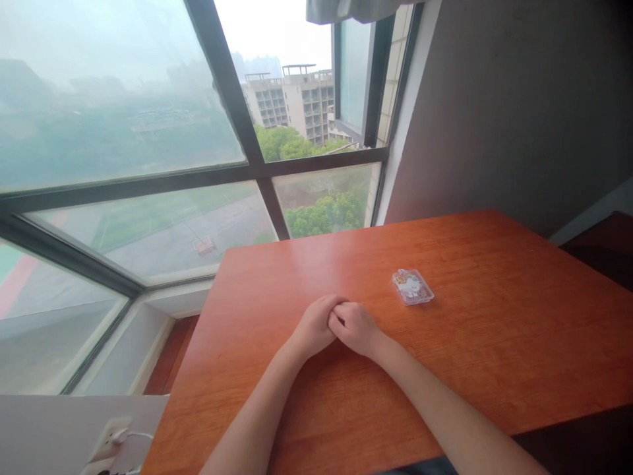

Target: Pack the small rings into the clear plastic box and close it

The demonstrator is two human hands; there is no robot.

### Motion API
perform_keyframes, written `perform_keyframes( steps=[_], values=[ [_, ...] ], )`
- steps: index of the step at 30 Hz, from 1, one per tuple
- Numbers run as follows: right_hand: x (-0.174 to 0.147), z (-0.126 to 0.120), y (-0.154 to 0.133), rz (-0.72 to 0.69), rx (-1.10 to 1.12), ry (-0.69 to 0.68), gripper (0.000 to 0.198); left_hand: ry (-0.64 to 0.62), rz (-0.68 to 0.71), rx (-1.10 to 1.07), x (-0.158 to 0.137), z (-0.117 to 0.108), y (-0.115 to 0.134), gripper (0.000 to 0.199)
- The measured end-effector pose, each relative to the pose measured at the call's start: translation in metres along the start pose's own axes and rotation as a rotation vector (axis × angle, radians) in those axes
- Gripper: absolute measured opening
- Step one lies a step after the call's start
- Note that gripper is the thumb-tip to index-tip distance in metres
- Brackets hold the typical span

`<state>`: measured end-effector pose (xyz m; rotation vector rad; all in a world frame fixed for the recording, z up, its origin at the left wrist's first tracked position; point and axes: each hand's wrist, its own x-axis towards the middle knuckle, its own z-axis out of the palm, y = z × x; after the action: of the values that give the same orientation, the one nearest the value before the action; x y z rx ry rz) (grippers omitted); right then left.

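Note:
My left hand (pixel 315 324) and my right hand (pixel 359 327) rest clasped together on the reddish-brown wooden table (pixel 494 316). Both have their fingers closed against each other, and no object shows in either. The fingers partly hide one another. To the right of my right hand, apart from it, lies a small clear plastic box (pixel 413 287). Inside the box are small white and yellowish items, too small to name.
Beyond the table's far edge stands a dark-framed window (pixel 262 170), with one pane swung outward. A grey wall (pixel 494 119) rises at the back right. At the lower left, a plug with a white cable sits in a wall socket (pixel 109 439).

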<state>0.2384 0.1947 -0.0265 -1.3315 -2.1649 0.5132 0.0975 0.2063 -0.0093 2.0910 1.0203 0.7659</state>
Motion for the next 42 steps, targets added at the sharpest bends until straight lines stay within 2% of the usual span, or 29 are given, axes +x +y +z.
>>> perform_keyframes(
  steps=[42],
  values=[
    [0.0009,-0.0006,0.0001,0.001,-0.001,-0.017,0.030,0.002,0.009,-0.004,-0.0001,0.0003,0.0001,0.039]
  ],
)
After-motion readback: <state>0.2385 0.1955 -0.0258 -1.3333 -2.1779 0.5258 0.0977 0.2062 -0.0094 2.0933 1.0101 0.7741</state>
